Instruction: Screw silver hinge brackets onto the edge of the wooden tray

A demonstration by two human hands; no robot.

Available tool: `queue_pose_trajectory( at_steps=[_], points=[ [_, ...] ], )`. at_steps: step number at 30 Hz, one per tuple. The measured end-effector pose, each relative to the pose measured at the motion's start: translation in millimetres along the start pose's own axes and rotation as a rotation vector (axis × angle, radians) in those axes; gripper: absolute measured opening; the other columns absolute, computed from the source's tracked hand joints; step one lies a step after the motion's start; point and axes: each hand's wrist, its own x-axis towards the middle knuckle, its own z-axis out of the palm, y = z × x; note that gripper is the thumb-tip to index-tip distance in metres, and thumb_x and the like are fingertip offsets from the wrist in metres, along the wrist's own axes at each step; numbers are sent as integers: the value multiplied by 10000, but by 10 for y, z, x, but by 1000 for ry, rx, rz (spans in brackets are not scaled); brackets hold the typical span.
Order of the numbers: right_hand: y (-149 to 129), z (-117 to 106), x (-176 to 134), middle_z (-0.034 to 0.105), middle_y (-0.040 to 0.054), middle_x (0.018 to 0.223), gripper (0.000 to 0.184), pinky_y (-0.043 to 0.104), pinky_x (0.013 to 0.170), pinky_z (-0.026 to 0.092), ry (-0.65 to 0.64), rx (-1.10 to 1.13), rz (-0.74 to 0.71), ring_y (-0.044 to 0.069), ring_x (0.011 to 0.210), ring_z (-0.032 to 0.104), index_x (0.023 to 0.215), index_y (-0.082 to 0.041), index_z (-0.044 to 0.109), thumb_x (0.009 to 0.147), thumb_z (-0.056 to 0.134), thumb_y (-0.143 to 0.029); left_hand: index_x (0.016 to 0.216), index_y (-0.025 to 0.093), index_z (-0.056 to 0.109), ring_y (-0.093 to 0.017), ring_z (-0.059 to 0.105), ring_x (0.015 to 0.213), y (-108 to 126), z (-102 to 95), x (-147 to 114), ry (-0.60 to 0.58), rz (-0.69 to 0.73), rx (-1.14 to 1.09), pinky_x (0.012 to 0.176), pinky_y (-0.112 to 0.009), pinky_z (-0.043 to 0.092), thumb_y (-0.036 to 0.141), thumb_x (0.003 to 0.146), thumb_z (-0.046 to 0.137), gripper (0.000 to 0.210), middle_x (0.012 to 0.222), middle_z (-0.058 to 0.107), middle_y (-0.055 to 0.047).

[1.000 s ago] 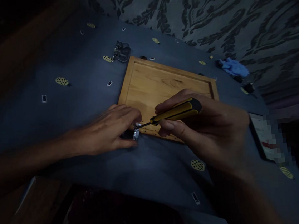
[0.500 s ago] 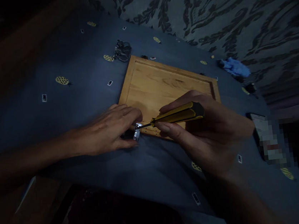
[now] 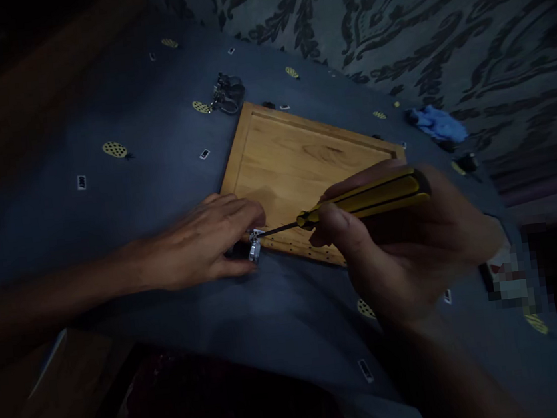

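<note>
A wooden panel with a raised frame [image 3: 296, 146], like a small cabinet door, lies flat on the cloth. At its near left corner is a small shiny metal hinge [image 3: 254, 246]. My left hand [image 3: 196, 242] grips the hinge between thumb and fingers, with the fingers resting on the panel's edge. A yellow and black screwdriver [image 3: 372, 198] is held in my right hand [image 3: 403, 242], over the panel's near right part. Its thin shaft points left and its tip is at the hinge; whether it sits in a screw cannot be told. Small dark holes dot the panel's near edge.
A dark blue tablecloth [image 3: 147, 116] with pineapple prints covers the table. Several metal hinge parts [image 3: 228, 94] lie behind the panel. A crumpled blue cloth or glove [image 3: 437, 124] is at the back right, by the patterned wall [image 3: 389, 28]. A phone-like object, partly blurred, lies at right.
My right hand has drawn the screwdriver's handle to the right, and more of its shaft shows, with the tip still by the hinge. My left hand has stayed in place.
</note>
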Motion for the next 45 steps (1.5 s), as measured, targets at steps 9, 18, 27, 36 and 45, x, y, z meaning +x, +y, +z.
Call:
queue_pose_trajectory(
  at_steps=[9, 18, 27, 36, 45],
  points=[
    [16, 13, -14, 699, -20, 805, 116, 335, 544, 557, -51, 15, 17, 158, 613, 671, 912, -276, 735, 910, 849, -252, 1127, 201, 567, -244, 628, 1092, 10, 5, 12, -2, -9, 16, 1042, -386, 424, 306, 959, 771, 284, 1181, 689, -47],
    [52, 17, -11, 680, -17, 807, 109, 324, 532, 561, -76, 15, -2, 148, 627, 667, 927, -280, 717, 937, 802, -212, 1123, 206, 562, -243, 626, 1098, 9, -2, 9, -9, -17, 22, 1040, -385, 421, 325, 962, 764, 285, 1191, 690, -45],
    [64, 23, -23, 673, -22, 794, 141, 323, 528, 543, -72, 29, -12, 143, 612, 649, 917, -284, 709, 926, 819, -197, 1101, 205, 549, -238, 624, 1084, -17, 21, 11, 8, 8, 28, 1022, -379, 416, 298, 955, 785, 293, 1182, 686, -44],
    [-63, -46, 47, 784, -25, 895, 151, 288, 616, 638, -207, 136, 146, 164, 747, 759, 972, -297, 768, 901, 858, -198, 1116, 219, 560, -239, 628, 1065, -3, 6, 9, 8, -3, 28, 1000, -384, 433, 329, 964, 757, 272, 1137, 687, -34],
    [-25, -147, 103, 828, -5, 943, 149, 340, 732, 674, -339, 175, 117, 211, 842, 792, 993, -309, 844, 872, 899, -242, 1148, 205, 569, -242, 636, 1054, -30, 24, 7, 14, 19, 22, 1018, -390, 428, 334, 962, 770, 303, 1112, 680, -32]
  ],
)
